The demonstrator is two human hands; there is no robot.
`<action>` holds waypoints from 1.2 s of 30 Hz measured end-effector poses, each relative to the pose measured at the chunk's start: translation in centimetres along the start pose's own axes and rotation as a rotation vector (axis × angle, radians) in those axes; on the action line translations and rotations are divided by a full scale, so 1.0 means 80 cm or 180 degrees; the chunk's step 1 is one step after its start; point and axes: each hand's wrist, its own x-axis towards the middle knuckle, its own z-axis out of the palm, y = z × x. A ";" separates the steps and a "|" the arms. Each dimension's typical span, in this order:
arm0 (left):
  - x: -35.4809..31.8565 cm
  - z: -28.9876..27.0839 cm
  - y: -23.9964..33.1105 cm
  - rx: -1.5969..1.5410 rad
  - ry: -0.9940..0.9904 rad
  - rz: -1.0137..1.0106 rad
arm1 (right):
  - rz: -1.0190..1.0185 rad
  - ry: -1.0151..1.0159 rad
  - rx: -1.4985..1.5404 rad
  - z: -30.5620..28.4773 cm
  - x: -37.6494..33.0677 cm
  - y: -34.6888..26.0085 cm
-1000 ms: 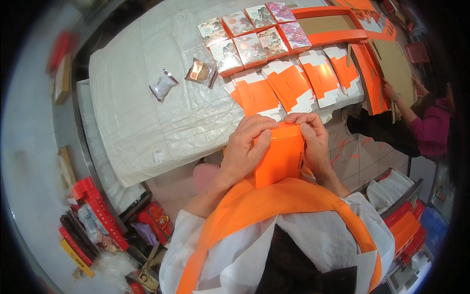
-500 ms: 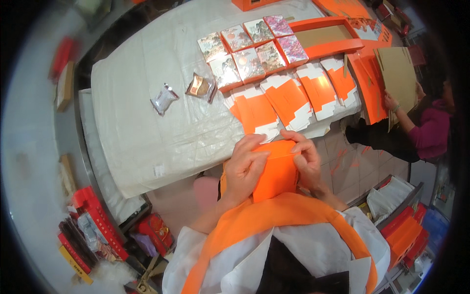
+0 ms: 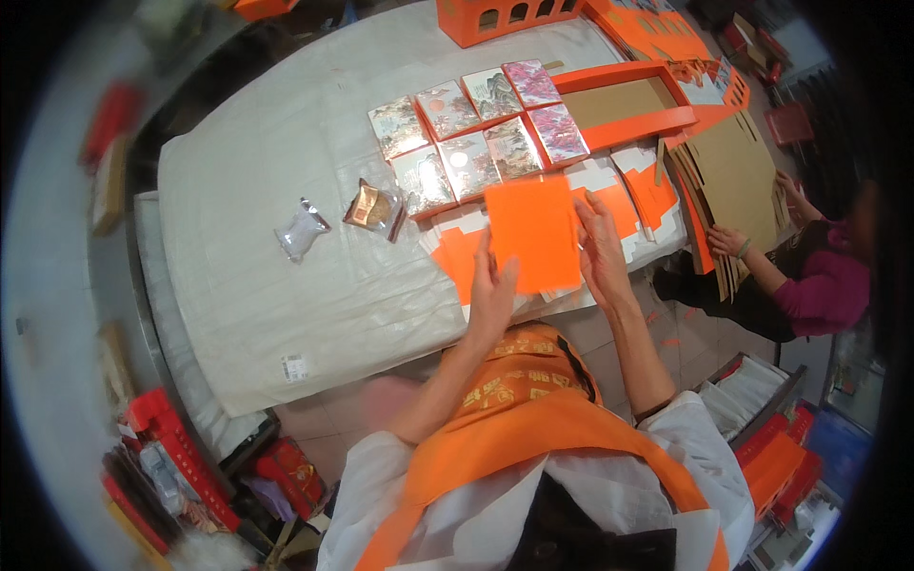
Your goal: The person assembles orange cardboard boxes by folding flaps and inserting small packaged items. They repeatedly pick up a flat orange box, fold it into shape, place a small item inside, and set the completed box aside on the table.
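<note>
Between my two hands is a small square orange carton (image 3: 535, 238), its plain side facing up. My left hand (image 3: 492, 293) grips its left edge, and my right hand (image 3: 600, 243) holds the right edge with the fingers along the side. Under and behind it on the table lie stacks of flat orange-and-white carton blanks (image 3: 651, 190), partly hidden by the carton and my hands. Just beyond stand two rows of small boxes with landscape pictures (image 3: 468, 164). To their left lie a wrapped round pastry (image 3: 373, 209) and a silvery packet (image 3: 302, 230).
A long orange tray (image 3: 624, 103) adjoins the picture boxes. An orange carton with arched cut-outs (image 3: 509, 21) stands at the far edge. On the right a co-worker in a purple top handles brown cardboard sheets (image 3: 728, 181). White sheeting (image 3: 257, 285) covers the table.
Both hands have moved forward from close to my apron to over the table edge, carrying the orange carton. The co-worker's cardboard sheets have shifted and tilted.
</note>
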 end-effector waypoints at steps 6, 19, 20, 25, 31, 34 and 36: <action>0.091 -0.006 -0.026 -0.1206 0.0299 -0.0419 | 0.1450 0.0746 -0.0455 -0.105 0.112 0.084; -0.002 -0.060 -0.057 -0.1697 0.0603 -0.0792 | 0.1268 0.1563 0.0191 -0.128 0.260 0.203; -0.003 -0.062 -0.058 -0.1624 0.0618 -0.0808 | 0.1210 0.1365 0.0180 -0.130 0.259 0.204; 0.002 -0.065 -0.053 -0.1790 0.0549 -0.0762 | 0.1417 0.1268 0.0791 -0.147 0.272 0.223; 0.007 -0.066 -0.045 -0.2002 0.0739 -0.0862 | 0.0687 0.0904 -0.0913 -0.149 0.268 0.205; 0.008 -0.066 -0.051 -0.2079 0.0742 -0.0809 | 0.1041 0.1555 0.0483 -0.106 0.194 0.164; 0.017 -0.066 -0.057 -0.2645 0.0262 -0.0941 | 0.1640 0.0577 0.0942 -0.068 0.127 0.134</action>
